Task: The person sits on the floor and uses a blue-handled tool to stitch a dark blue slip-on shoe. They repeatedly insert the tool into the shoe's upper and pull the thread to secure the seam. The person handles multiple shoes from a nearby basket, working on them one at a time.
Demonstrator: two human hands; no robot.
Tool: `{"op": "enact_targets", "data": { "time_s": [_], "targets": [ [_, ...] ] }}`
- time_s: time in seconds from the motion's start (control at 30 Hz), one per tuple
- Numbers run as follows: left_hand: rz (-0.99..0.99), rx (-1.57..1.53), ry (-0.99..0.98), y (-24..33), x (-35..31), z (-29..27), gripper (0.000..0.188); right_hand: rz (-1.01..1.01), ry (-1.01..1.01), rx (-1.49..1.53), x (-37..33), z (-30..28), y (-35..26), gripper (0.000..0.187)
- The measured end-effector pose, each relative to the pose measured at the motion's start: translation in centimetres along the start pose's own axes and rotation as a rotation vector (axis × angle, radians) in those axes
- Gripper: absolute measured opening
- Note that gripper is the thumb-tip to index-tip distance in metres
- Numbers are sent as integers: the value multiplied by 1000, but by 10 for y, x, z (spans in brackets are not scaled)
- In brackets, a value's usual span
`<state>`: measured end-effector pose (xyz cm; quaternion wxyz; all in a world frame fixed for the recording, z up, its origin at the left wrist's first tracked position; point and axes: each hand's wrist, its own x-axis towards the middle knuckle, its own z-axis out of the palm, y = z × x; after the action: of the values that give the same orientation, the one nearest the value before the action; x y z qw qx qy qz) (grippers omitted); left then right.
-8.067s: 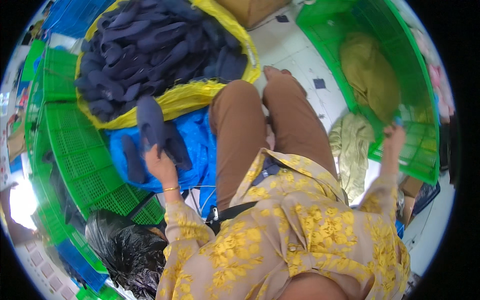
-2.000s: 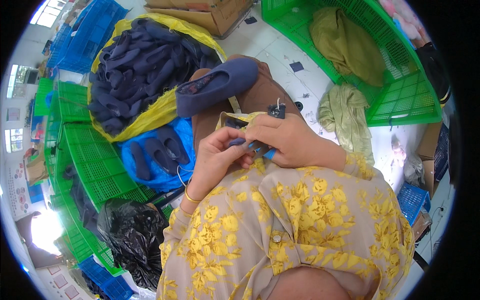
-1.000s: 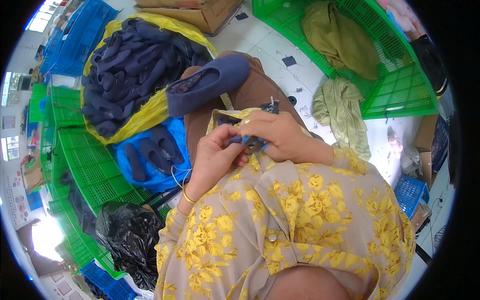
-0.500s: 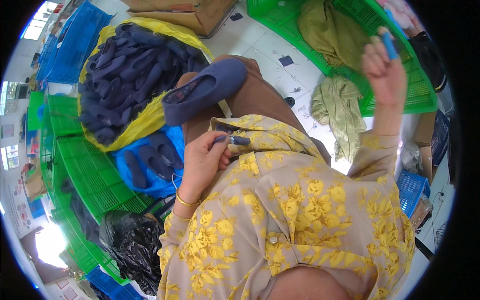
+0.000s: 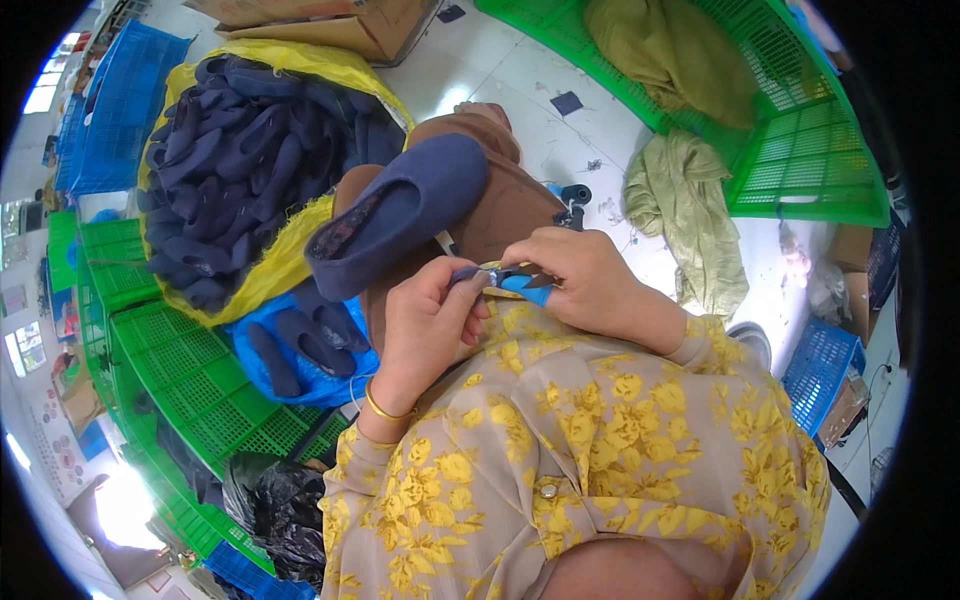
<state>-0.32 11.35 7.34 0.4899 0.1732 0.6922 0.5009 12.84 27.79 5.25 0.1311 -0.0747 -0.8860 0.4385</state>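
Note:
In front of my belly, my left hand (image 5: 432,312) is closed in a pinch on a small dark-blue fabric strip (image 5: 468,273) with a pale, shiny bit near its end. My right hand (image 5: 590,285) meets it there, fingers drawn together at the strip's right end, with a blue cover (image 5: 527,290) on one finger. A dark, pointed sliver shows between these fingers, too small to name. A dark-blue slip-on shoe (image 5: 430,185) lies across my brown-trousered lap just beyond my hands, its opening facing up.
At the left, a yellow sack (image 5: 290,260) is heaped with dark-blue shoes. More lie on a blue bag (image 5: 255,370) beside green crates (image 5: 190,375). At the right stands a green crate (image 5: 810,160) with olive cloth (image 5: 680,60); pale green cloth (image 5: 690,220) hangs beside it. A cardboard box (image 5: 320,30) sits far back.
My right hand has come down from high at the right to meet my left hand at the strip. My left hand keeps its pinch, and the shoe stays on my lap.

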Motion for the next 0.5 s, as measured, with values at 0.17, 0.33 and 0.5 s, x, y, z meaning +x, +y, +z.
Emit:
{"op": "enact_targets", "data": {
  "time_s": [0.17, 0.33, 0.5],
  "targets": [
    [307, 243, 233, -8, 16, -15, 15, 353, -37, 317, 4, -5, 7, 18],
    [572, 806, 379, -10, 66, -51, 25, 628, 85, 737, 20, 3, 16, 15],
    [338, 680, 219, -10, 64, -37, 35, 850, 232, 1025, 33, 3, 25, 12]
  ]
}}
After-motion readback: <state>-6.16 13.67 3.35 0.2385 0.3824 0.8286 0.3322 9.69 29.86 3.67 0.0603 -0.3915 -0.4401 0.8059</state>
